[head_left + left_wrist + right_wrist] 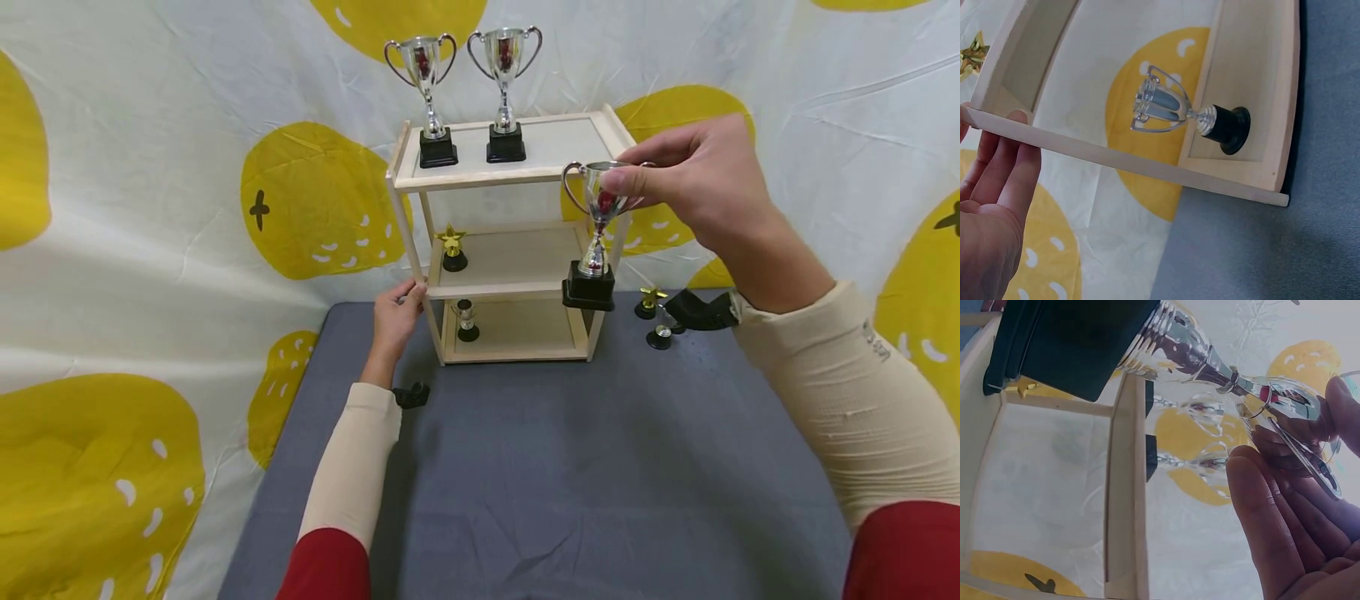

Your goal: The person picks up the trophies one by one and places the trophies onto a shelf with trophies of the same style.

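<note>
My right hand (701, 179) pinches a silver trophy cup (589, 285) by its bowl, between thumb and fingers. The cup hangs upright in front of the right side of a three-tier wooden shelf (495, 290), its black base forward of the top board. With fingers behind and thumb in front, my left hand (396, 321) grips the shelf's left front post (1110, 156) near the middle board. Two similar silver trophy cups, a left one (438, 150) and a right one (506, 143), stand on the top board.
A gold star trophy (453, 250) stands on the middle board. On the bottom board is a small silver trophy cup (1166, 106). Several small trophies, one with a gold star (651, 302), are on the grey table (525, 483) right of the shelf. A patterned cloth (150, 233) hangs behind.
</note>
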{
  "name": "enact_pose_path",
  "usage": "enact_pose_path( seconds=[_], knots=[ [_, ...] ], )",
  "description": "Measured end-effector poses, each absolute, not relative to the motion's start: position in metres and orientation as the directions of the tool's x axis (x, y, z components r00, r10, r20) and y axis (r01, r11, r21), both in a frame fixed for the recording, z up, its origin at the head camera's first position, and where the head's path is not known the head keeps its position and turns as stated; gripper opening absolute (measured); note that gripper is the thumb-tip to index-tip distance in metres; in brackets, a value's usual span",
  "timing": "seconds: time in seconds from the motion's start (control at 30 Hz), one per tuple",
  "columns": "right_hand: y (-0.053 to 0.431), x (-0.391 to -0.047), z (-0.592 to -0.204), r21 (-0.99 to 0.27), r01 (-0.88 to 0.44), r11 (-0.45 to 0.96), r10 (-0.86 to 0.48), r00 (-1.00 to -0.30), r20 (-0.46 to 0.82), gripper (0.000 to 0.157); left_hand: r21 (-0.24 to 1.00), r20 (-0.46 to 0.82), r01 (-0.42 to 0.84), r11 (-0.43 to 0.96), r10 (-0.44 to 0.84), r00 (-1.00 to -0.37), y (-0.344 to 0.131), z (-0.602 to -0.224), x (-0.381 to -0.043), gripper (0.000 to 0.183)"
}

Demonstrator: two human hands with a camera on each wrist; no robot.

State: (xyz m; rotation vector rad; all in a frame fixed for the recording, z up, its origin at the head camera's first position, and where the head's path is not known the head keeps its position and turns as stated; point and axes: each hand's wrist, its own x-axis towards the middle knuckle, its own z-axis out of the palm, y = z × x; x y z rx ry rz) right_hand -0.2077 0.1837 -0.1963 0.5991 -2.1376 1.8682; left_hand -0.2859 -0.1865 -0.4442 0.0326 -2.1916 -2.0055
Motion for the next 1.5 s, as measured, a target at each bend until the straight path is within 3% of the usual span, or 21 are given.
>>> enact_pose_path(
  seconds=[0.5,0.7,0.93,1.07,1.27,1.5],
  knots=[
    [0.181,-0.209,-0.174,-0.864,-0.481,0.145,-0.157,-0.874,0.460,0.016,0.989,0.116,0.104,0.102,-0.119,-0.986,-0.187,-0.444,-0.285,0.043],
    [0.181,-0.210,-0.166,-0.861,-0.501,0.084,-0.141,-0.862,0.488,0.014,0.988,0.120,0.107,0.112,-0.115,-0.986,-0.188,-0.444,-0.284,0.042],
    [0.179,-0.213,-0.153,-0.834,-0.527,0.160,-0.135,-0.849,0.511,0.013,0.989,0.115,0.104,0.101,-0.113,-0.987,-0.187,-0.443,-0.284,0.042],
    [0.179,-0.216,-0.149,-0.836,-0.534,0.123,-0.132,-0.844,0.520,0.009,0.990,0.118,0.107,0.096,-0.110,-0.987,-0.187,-0.443,-0.284,0.041],
    [0.181,-0.220,-0.143,-0.824,-0.523,0.217,-0.121,-0.852,0.509,0.004,0.992,0.101,0.093,0.085,-0.102,-0.990,-0.187,-0.442,-0.283,0.042],
    [0.182,-0.225,-0.135,-0.844,-0.495,0.206,-0.122,-0.869,0.479,0.014,0.993,0.096,0.088,0.085,-0.094,-0.991,-0.187,-0.441,-0.283,0.043]
  ],
)
